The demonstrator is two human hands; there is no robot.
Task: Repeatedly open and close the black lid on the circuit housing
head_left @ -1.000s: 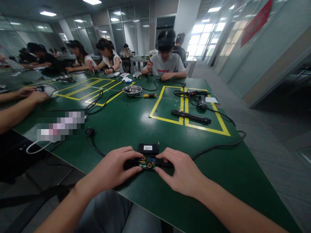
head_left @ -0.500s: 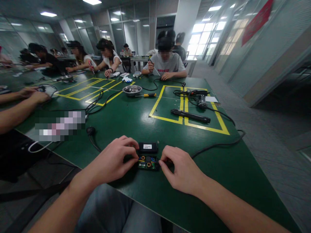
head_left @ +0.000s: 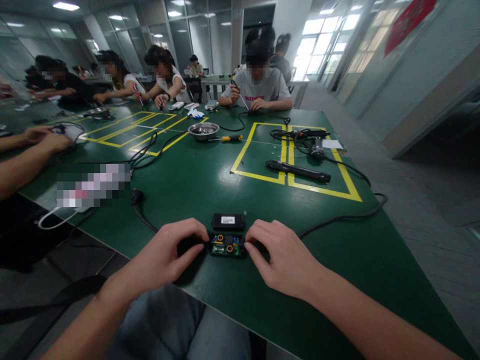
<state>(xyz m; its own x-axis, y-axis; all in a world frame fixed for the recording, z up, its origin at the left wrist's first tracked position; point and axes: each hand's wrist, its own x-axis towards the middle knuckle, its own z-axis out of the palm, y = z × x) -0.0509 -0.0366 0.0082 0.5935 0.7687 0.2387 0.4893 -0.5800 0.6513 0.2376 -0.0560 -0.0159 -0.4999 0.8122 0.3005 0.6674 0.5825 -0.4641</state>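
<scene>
An open black plastic case (head_left: 227, 255) lies on the table in front of me. Inside it shows a green circuit board (head_left: 225, 245) with copper-wound coils. Thumb and fingers of my left hand (head_left: 180, 247) pinch the case's left end, where a black cord runs in behind the hand. At the opposite end, my right hand (head_left: 277, 252) pinches the case the same way. Whether the cord ends are also between the fingertips is hidden. Just beyond the case lies its black cover (head_left: 228, 221), bearing a white label.
A plug (head_left: 137, 196) lies to the left near a blurred-out power strip (head_left: 93, 185). Farther off are a metal bowl (head_left: 203, 131), a yellow-black screwdriver (head_left: 231, 138), a black rod-shaped tool (head_left: 298, 171) and tangled cords. Co-workers sit along the green table (head_left: 337, 270).
My left hand has shifted slightly left and its fingertips have moved outward along the case's end. The right hand stays at its end. The camera view has tilted a little.
</scene>
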